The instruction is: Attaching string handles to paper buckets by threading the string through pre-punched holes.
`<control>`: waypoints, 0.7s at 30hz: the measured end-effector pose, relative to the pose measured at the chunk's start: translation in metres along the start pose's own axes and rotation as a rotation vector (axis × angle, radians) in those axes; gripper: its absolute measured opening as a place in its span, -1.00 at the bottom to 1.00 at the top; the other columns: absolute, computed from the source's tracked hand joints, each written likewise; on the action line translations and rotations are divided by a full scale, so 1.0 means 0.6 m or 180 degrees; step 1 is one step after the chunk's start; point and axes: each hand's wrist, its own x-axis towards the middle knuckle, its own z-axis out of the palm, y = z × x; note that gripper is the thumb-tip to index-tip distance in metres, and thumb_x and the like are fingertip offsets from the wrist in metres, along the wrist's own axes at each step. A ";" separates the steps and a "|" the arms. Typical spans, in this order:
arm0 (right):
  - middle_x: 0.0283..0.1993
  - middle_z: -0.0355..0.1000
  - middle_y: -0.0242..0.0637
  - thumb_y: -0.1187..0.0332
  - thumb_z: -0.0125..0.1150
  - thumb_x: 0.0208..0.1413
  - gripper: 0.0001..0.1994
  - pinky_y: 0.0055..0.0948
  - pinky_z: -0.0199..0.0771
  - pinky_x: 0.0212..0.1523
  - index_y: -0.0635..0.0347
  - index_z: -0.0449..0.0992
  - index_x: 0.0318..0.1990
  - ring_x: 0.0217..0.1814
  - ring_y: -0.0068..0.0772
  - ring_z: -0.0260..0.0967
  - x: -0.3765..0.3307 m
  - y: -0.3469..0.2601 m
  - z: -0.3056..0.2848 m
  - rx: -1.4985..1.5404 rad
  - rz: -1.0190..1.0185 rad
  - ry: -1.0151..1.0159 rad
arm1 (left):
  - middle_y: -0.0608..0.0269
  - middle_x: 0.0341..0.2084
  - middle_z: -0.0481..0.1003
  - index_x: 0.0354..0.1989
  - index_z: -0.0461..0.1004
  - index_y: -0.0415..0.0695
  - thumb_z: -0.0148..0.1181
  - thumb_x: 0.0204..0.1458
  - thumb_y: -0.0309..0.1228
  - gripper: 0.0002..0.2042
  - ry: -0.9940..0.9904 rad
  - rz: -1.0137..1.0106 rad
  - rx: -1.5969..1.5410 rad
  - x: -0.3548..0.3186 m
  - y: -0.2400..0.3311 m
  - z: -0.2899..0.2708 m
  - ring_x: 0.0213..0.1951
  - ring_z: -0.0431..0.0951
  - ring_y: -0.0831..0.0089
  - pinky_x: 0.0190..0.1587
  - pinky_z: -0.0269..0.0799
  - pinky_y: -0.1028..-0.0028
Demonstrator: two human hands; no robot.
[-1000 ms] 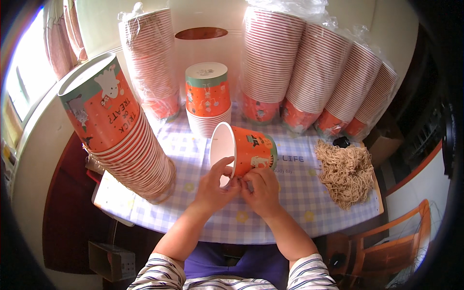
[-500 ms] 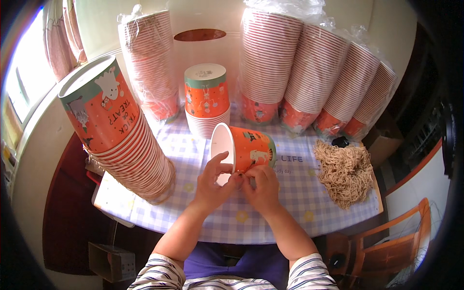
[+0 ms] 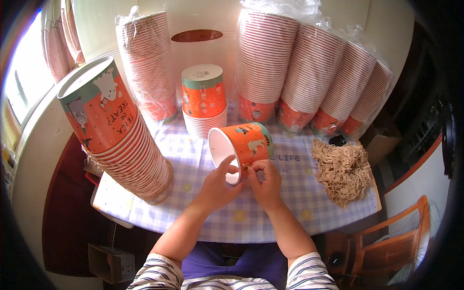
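Holding one cup (image 3: 249, 145) is the left grip (image 3: 218, 186); right grip (image 3: 266, 183) pinches one indistinct piece (image 3: 245, 166); five bagged stacks (image 3: 267, 58) behind.

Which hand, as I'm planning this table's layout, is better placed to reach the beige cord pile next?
Probably the right hand, though both are at the orange cup: the beige cord pile lies to the right across the tablecloth. The left hand is farther off, at the cup's mouth.

The cup (image 3: 249, 145) is orange with 1 green band, white inside; cloth (image 3: 290, 203), lilac-and-white check; string (image 3: 341, 171), beige; sleeves (image 3: 157, 271), white, dark-striped; trousers (image 3: 234, 263), purple.
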 end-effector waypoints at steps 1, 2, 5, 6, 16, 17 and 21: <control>-0.39 0.41 -0.28 0.50 0.19 0.02 -0.90 -0.50 0.39 -0.31 0.23 0.38 -0.39 -0.37 -0.45 0.38 -0.001 0.000 0.000 0.0097 0.0151 -0.0013 | 0.12 -0.35 0.52 0.08 0.26 -0.13 0.21 -0.10 -0.51 -0.51 -0.0030 0.0134 0.0209 0.001 -0.010 0.005 -0.25 0.54 0.24 -0.19 0.43 0.36; -0.39 0.44 -0.30 0.48 0.18 0.04 -0.91 -0.51 0.39 -0.29 0.24 0.38 -0.39 -0.34 -0.50 0.39 -0.001 -0.001 0.000 0.0194 0.0303 -0.0027 | 0.10 -0.38 0.50 -0.02 0.37 -0.15 0.19 -0.08 -0.54 -0.62 -0.0061 0.0268 0.0418 0.002 -0.018 0.008 -0.30 0.55 0.28 -0.24 0.44 0.40; -0.42 0.45 -0.30 0.42 0.19 0.05 -0.88 -0.44 0.44 -0.31 0.24 0.39 -0.33 -0.38 -0.41 0.43 -0.001 -0.002 -0.003 0.0546 0.0711 -0.0240 | 0.07 -0.41 0.50 -0.24 0.46 -0.20 0.15 -0.04 -0.54 -0.83 -0.0230 0.0292 0.0359 0.002 -0.032 0.007 -0.34 0.55 0.25 -0.31 0.44 0.42; -0.42 0.45 -0.30 0.42 0.19 0.05 -0.88 -0.44 0.44 -0.31 0.24 0.39 -0.33 -0.38 -0.41 0.43 -0.003 0.004 -0.003 0.0536 0.0711 -0.0234 | 0.07 -0.41 0.50 -0.24 0.46 -0.20 0.15 -0.04 -0.54 -0.83 -0.0235 0.0298 0.0350 0.002 -0.030 0.008 -0.34 0.55 0.25 -0.31 0.44 0.42; -0.42 0.41 -0.44 0.52 0.22 0.02 -0.85 -0.65 0.36 -0.41 0.20 0.38 -0.28 -0.48 -0.66 0.32 0.020 -0.004 -0.038 0.2926 0.2220 -0.1004 | 0.15 -0.46 0.47 -0.26 0.45 -0.24 0.12 0.02 -0.55 -0.89 0.0744 0.0143 -0.0158 0.004 -0.020 -0.007 -0.44 0.48 0.36 -0.37 0.39 0.48; -0.43 0.40 -0.45 0.52 0.24 0.00 -0.83 -0.63 0.36 -0.41 0.20 0.38 -0.27 -0.50 -0.65 0.31 0.022 -0.009 -0.044 0.2563 0.2154 -0.0947 | 0.22 -0.46 0.48 -0.25 0.45 -0.25 0.12 0.06 -0.53 -0.89 0.0856 -0.0152 -0.0414 0.005 -0.019 -0.007 -0.45 0.47 0.49 -0.38 0.38 0.54; -0.42 0.40 -0.42 0.53 0.28 -0.06 -0.83 -0.60 0.35 -0.42 0.20 0.41 -0.31 -0.49 -0.61 0.32 0.013 0.010 -0.031 0.1223 0.1784 -0.0690 | 0.35 -0.45 0.48 -0.24 0.45 -0.27 0.14 0.09 -0.48 -0.87 0.0877 -0.0367 -0.1246 0.005 -0.021 -0.002 -0.43 0.40 0.68 -0.37 0.35 0.63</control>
